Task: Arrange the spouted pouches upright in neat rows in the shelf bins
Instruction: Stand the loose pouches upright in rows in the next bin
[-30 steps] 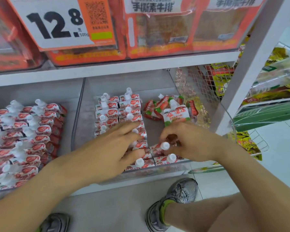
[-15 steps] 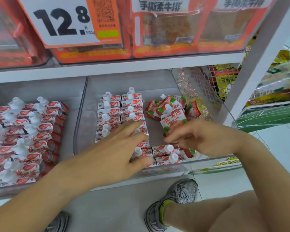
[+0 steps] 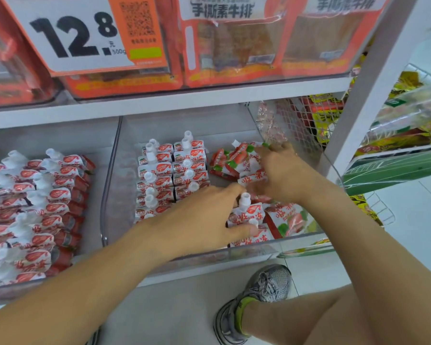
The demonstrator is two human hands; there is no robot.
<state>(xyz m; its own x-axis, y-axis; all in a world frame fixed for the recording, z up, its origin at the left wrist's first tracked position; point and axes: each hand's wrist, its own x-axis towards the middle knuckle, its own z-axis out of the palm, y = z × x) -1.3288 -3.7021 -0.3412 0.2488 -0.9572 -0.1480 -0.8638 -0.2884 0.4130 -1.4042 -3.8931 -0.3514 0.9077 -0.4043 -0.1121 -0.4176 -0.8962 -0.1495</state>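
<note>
White-and-red spouted pouches [image 3: 169,175] stand in two rows at the left of the clear middle bin [image 3: 105,195]. My left hand [image 3: 204,220] lies flat with straight fingers against the front of these rows, thumb beside an upright pouch [image 3: 246,215] at the bin's front. Loose pouches [image 3: 224,161] lie in a jumbled pile at the back right. My right hand [image 3: 281,175] reaches into that pile, its fingers and thumb curled round one pouch [image 3: 253,179]. A flat pouch [image 3: 288,217] lies at the front right.
The left bin [image 3: 0,292] is packed with rows of the same pouches [image 3: 35,207]. An upper shelf [image 3: 184,100] with orange snack packs hangs close above. A white upright post [image 3: 373,95] and a wire basket [image 3: 309,125] stand on the right.
My right hand has moved from the bin's front rows back to the loose pile at the rear right. My left hand stays against the rows.
</note>
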